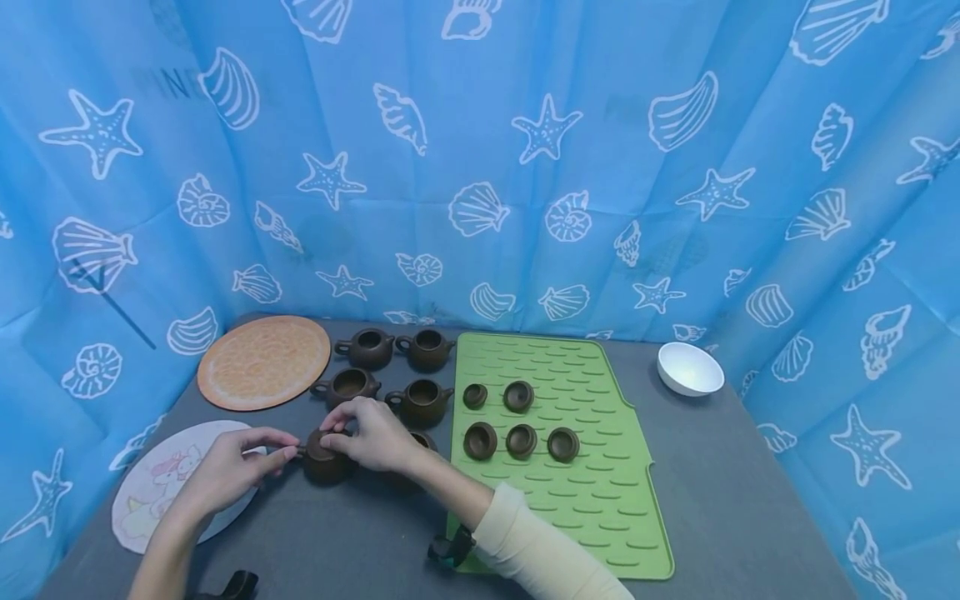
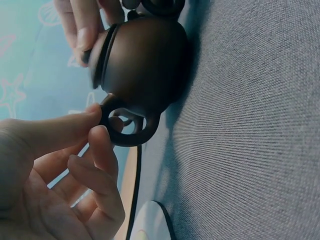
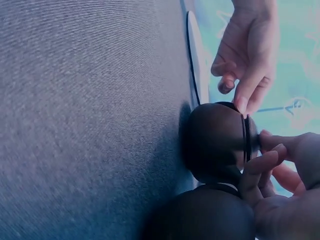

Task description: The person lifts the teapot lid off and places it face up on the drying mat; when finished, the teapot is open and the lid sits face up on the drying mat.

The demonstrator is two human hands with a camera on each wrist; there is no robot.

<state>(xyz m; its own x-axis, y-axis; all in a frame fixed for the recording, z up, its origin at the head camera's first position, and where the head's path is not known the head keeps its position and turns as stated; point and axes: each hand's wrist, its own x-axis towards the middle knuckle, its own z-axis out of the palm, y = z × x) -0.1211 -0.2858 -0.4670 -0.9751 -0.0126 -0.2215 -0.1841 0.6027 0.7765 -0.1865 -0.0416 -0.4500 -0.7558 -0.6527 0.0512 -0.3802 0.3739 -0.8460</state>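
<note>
A dark brown teapot [image 1: 327,468] stands on the grey cloth between the two hands. My left hand [image 1: 236,471] pinches its loop handle [image 2: 132,139] between thumb and index finger; the other fingers curl loosely. From above, my right hand [image 1: 378,437] pinches the knob of the lid [image 3: 253,135], which rests at the teapot's mouth. Whether the lid is fully seated I cannot tell. Close beside the right hand, another brown teapot [image 1: 424,440] is partly hidden under the wrist. Behind the hands stand several lidless teapots [image 1: 422,404] with their openings up.
On the right lies a green ridged mat [image 1: 540,521] bearing several small round brown pieces [image 1: 480,440]. A white bowl [image 1: 690,369] is at the far right. To the left are an orange-rimmed round mat [image 1: 264,362] and a pale round mat with a cartoon print [image 1: 161,475].
</note>
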